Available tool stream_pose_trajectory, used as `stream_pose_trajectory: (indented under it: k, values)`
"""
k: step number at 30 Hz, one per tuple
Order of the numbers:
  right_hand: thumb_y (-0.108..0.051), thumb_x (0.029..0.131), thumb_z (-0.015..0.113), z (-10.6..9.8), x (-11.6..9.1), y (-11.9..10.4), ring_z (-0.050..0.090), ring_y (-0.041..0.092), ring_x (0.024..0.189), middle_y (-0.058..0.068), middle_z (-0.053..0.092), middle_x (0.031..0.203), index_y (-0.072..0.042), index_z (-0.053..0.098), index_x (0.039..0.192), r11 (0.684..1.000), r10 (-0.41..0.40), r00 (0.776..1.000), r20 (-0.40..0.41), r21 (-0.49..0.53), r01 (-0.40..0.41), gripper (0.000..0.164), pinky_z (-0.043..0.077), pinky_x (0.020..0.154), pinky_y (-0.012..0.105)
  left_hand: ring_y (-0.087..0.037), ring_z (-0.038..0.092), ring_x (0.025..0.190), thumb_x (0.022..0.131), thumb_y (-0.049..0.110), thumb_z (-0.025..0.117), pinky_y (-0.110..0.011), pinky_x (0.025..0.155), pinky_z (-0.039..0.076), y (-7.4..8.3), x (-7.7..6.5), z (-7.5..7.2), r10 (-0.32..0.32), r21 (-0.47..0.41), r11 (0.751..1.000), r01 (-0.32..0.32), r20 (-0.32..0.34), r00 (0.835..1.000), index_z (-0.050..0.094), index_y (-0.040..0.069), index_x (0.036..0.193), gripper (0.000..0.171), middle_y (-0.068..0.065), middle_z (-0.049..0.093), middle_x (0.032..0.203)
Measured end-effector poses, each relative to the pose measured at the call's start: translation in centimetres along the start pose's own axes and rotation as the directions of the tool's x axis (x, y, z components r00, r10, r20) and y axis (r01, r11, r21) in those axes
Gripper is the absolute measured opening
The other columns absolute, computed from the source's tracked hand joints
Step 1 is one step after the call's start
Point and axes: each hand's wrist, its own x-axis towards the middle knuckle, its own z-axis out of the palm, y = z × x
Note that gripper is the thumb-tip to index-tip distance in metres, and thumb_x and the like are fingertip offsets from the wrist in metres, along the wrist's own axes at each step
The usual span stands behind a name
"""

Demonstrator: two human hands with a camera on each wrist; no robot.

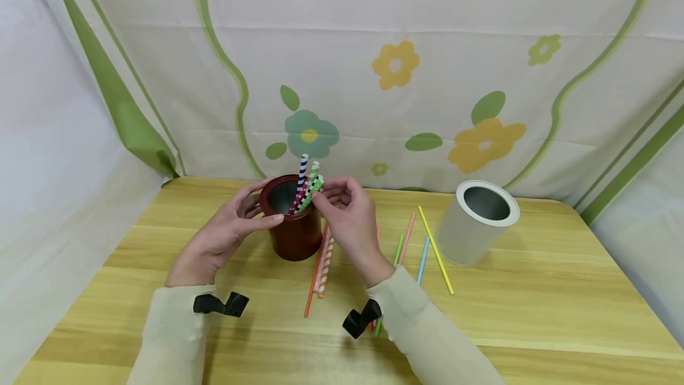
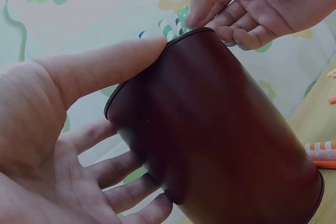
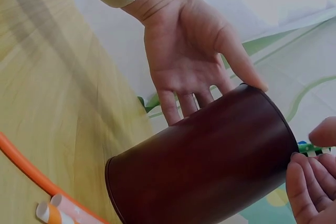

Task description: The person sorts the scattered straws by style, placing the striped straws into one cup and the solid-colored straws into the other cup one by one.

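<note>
Desk [image 1: 556,308] carries the maroon pot [image 1: 295,237]. Left hand [image 1: 227,227] clamps pot's left side; right hand [image 1: 348,215] pinches green polka-dot straw [image 1: 317,183] at its rim. Sideways pull could tip pot if left grip slips; crowded striped straws [image 1: 303,166] inside might snag.

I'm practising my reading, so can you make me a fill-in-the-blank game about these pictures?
The hand holding the dark red can is the person's ____ one.
The right hand pinches a dotted straw coloured ____ and white.
In the head view, the white can stands to the dark red can's ____.
The straw nearest the white can is ____.

Missing words: left; green; right; yellow.
</note>
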Motion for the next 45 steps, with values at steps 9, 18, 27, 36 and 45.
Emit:
stream_pose_trajectory:
  k: [9,18,27,36,45]
  values:
    - [-0.019,0.104,0.072,-0.6,0.2,1.1,0.073,0.023,0.08,0.013,0.074,0.101,-0.006,0.07,0.111,0.998,0.006,1.0,-0.019,0.065,-0.005,0.014,0.065,0.071,0.032,-0.03,0.037,0.155,0.1,0.014,0.078,-0.033,0.114,0.038,0.1,0.0,-0.1,-0.005,-0.001,1.0,0.005,-0.01,1.0,0.036,0.025,0.166,0.08,-0.01,0.041,0.17]
    - [-0.02,0.103,0.073,-1.5,0.8,3.5,0.075,0.032,0.084,0.012,0.073,0.1,-0.006,0.07,0.111,0.981,0.194,0.979,-0.062,0.016,-0.194,0.017,0.066,0.077,0.047,-0.029,0.036,0.155,0.1,0.014,0.078,-0.031,0.113,0.039,0.0,0.0,-0.1,-0.009,-0.006,1.0,0.009,-0.01,1.0,0.037,0.025,0.166,0.078,-0.008,0.04,0.171]
    - [-0.027,0.096,0.081,-2.1,1.5,5.7,0.075,0.023,0.076,0.009,0.074,0.098,-0.006,0.069,0.112,0.877,0.426,0.904,-0.023,-0.233,-0.419,0.029,0.06,0.068,0.03,-0.028,0.036,0.154,0.101,0.014,0.076,-0.032,0.113,0.038,0.0,0.0,0.0,-0.001,-0.02,1.0,0.001,-0.003,1.0,0.037,0.026,0.164,0.076,-0.009,0.04,0.17]
    - [-0.015,0.096,0.079,-2.2,1.4,6.8,0.067,0.015,0.06,0.008,0.074,0.087,-0.002,0.066,0.11,0.863,0.461,0.887,0.003,-0.234,-0.448,0.023,0.058,0.056,0.027,-0.029,0.035,0.155,0.101,0.014,0.076,-0.037,0.117,0.034,-0.1,0.0,0.1,0.0,-0.023,1.0,0.0,0.002,1.0,0.036,0.025,0.165,0.077,-0.009,0.039,0.171]
    - [-0.014,0.088,0.087,-1.9,1.3,7.2,0.065,0.013,0.05,0.006,0.077,0.078,-0.003,0.066,0.106,0.846,0.425,0.905,-0.024,-0.345,-0.407,0.029,0.051,0.053,0.025,-0.03,0.034,0.155,0.101,0.013,0.075,-0.038,0.116,0.034,-0.3,0.1,0.2,0.009,-0.024,1.0,-0.009,0.004,1.0,0.035,0.025,0.165,0.075,-0.01,0.038,0.171]
